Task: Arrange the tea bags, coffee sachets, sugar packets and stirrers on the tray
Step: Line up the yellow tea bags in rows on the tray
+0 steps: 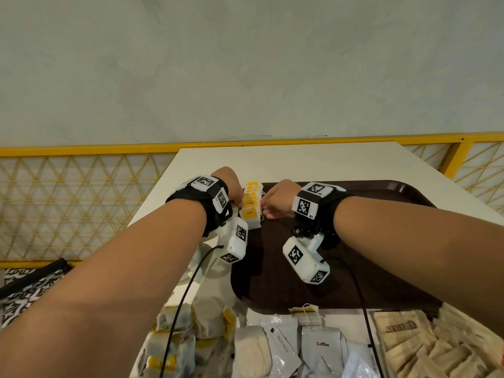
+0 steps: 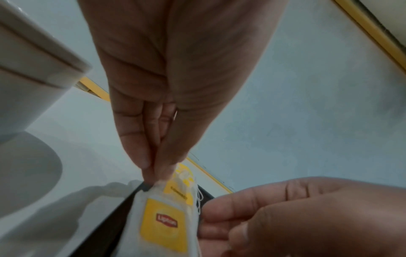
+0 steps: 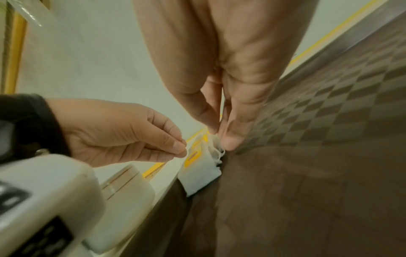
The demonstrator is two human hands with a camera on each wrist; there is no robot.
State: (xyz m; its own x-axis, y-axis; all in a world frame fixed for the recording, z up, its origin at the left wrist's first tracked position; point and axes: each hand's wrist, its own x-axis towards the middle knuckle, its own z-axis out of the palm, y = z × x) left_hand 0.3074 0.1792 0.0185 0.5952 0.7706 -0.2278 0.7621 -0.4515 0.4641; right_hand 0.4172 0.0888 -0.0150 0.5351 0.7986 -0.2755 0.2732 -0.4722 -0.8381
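Tea bags [image 1: 251,207] — yellow Lipton tags — pinched by left hand [image 1: 234,188] and right hand [image 1: 278,199] at the tray [image 1: 381,203] edge.

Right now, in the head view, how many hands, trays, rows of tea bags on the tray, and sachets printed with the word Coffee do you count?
Hands: 2, the left hand and the right hand
Tray: 1
Row of tea bags: 1; its bags are too crowded to count
Coffee sachet: 1
Total: 5
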